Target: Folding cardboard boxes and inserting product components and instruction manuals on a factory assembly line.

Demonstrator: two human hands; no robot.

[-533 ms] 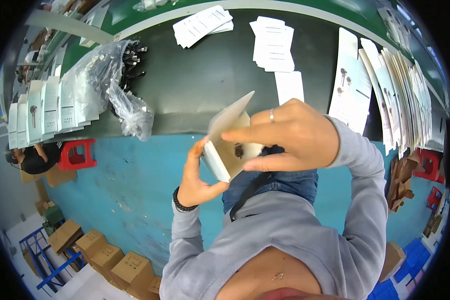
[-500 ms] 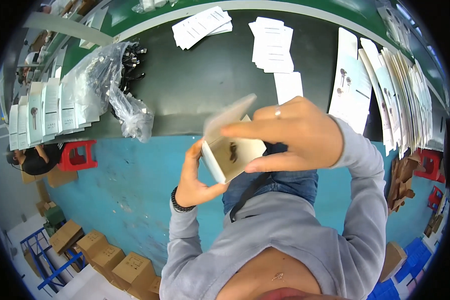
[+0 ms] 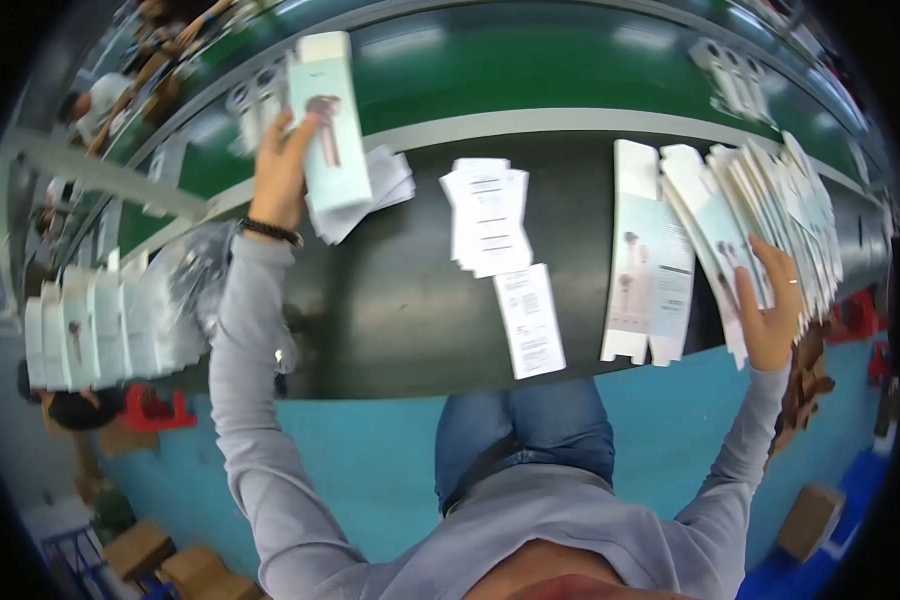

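- A dark, smooth worktable (image 3: 400, 330) is seen, edged at the far side by a green conveyor belt (image 3: 530, 70), with a blue floor (image 3: 370, 450) on the near side.
- Half a second earlier both hands were held together near the body, around a small flat carton; now the arms are spread wide apart.
- The left hand (image 3: 280, 170) is raised at the far left, its fingers closed around an assembled pale-green carton (image 3: 328, 125), a tall glossy rectangular box held upright above the belt's edge.
- The right hand (image 3: 770, 310) is laid against a fanned row of flat carton blanks (image 3: 760, 210) at the right; its fingers are bent onto one blank's edge.
- White paper leaflets (image 3: 490, 215) are stacked mid-table, one single leaflet (image 3: 530, 320) lying nearer.
- Crinkled clear plastic bags (image 3: 185, 290) are heaped at the left.
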